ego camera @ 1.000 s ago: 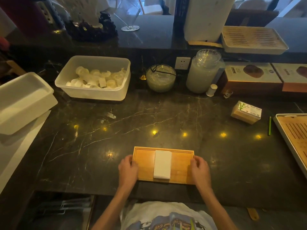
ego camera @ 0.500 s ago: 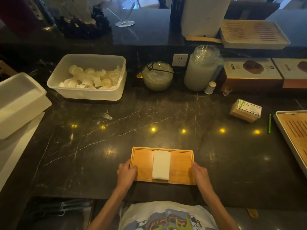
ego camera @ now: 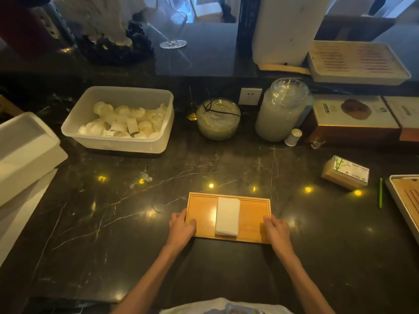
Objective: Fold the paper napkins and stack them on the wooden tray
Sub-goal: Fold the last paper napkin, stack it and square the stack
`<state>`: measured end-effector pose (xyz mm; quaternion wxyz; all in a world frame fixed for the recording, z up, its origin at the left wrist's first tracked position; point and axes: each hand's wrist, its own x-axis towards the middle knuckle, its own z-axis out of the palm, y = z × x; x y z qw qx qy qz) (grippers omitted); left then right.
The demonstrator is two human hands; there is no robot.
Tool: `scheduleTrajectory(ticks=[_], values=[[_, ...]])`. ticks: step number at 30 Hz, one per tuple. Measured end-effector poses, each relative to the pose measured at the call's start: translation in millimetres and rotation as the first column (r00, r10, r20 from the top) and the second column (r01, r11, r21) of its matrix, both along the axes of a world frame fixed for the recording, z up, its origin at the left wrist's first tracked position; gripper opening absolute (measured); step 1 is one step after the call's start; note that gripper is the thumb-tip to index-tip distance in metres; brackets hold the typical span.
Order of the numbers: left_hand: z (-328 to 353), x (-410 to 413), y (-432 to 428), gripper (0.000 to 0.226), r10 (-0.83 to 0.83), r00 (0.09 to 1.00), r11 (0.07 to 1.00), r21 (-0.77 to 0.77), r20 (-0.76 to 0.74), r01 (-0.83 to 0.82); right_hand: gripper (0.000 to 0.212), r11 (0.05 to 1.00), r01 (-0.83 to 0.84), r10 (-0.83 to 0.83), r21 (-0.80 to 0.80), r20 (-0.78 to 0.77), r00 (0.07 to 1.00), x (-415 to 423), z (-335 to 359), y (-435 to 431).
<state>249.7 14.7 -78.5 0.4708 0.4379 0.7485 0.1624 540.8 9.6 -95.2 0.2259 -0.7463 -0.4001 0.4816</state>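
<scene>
two hands: left hand [ego camera: 181,230] and right hand [ego camera: 277,232] clamped on wooden tray [ego camera: 254,214] ends; folded napkins [ego camera: 227,216] stacked centre

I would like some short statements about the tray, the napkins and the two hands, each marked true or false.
1. The folded napkins lie in a stack on the wooden tray. True.
2. The left hand is lifting a napkin. False: it holds the tray's left edge.
3. The right hand is at the tray's right edge. True.
4. The tray stands on a white tablecloth. False: it rests on the dark marble counter.
5. The napkin stack fills the whole tray. False: bare wood shows on both sides.
</scene>
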Motion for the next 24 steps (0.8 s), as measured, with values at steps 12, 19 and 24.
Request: scheduleTrajectory(ticks=[12, 19, 24], values=[[-36, 38, -55, 0.079, -0.545, 0.651, 0.805, -0.113, -0.528, 0.582, 0.079, 0.732, -0.643, 0.63, -0.226, 0.586, 0.51, -27, -15, -50], [-38, 41, 30, 0.073, -0.513, 0.615, 0.795, -0.061, -0.599, 0.604, 0.07, 0.755, -0.64, 0.568, -0.143, 0.63, 0.529, -18, -20, 32], [-33, 49, 101, 0.071, -0.515, 0.617, 0.801, -0.077, -0.595, 0.594, 0.067, 0.741, -0.656, 0.584, -0.141, 0.618, 0.526, -15, -11, 109]])
